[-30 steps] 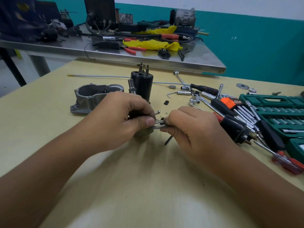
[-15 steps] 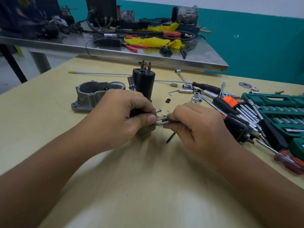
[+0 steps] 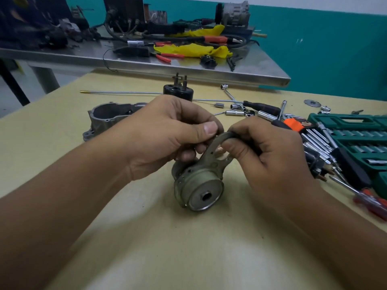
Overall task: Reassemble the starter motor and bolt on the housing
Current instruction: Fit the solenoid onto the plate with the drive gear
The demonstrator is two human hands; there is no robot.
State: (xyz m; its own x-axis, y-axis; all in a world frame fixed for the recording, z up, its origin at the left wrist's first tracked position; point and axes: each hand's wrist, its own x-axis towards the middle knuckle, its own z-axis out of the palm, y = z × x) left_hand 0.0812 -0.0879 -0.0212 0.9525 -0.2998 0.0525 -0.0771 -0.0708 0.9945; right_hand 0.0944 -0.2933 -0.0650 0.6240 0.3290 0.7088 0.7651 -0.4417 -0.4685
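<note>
A greenish-grey metal end bracket (image 3: pixel 199 185) with a round cup and centre hole hangs above the table, tilted so the cup faces me. My left hand (image 3: pixel 167 137) pinches its upper edge with thumb and fingers. My right hand (image 3: pixel 261 151) grips the bracket's flat flange arm, fingers curled round it. Behind my left hand stands the black cylindrical motor body (image 3: pixel 178 92) with terminals on top, mostly hidden. The grey cast housing (image 3: pixel 109 116) lies open at the left on the yellow table (image 3: pixel 188 248).
Loose sockets, extension bars and screwdrivers (image 3: pixel 314 141) lie scattered to the right beside a green socket case (image 3: pixel 356 141). A red-handled screwdriver (image 3: pixel 372 204) sits near the right edge. A long thin rod (image 3: pixel 121 92) lies behind. A cluttered steel bench (image 3: pixel 188 63) stands beyond.
Both hands have lifted the bracket off the table and tipped it so its round cup faces me. The view has moved closer and lower.
</note>
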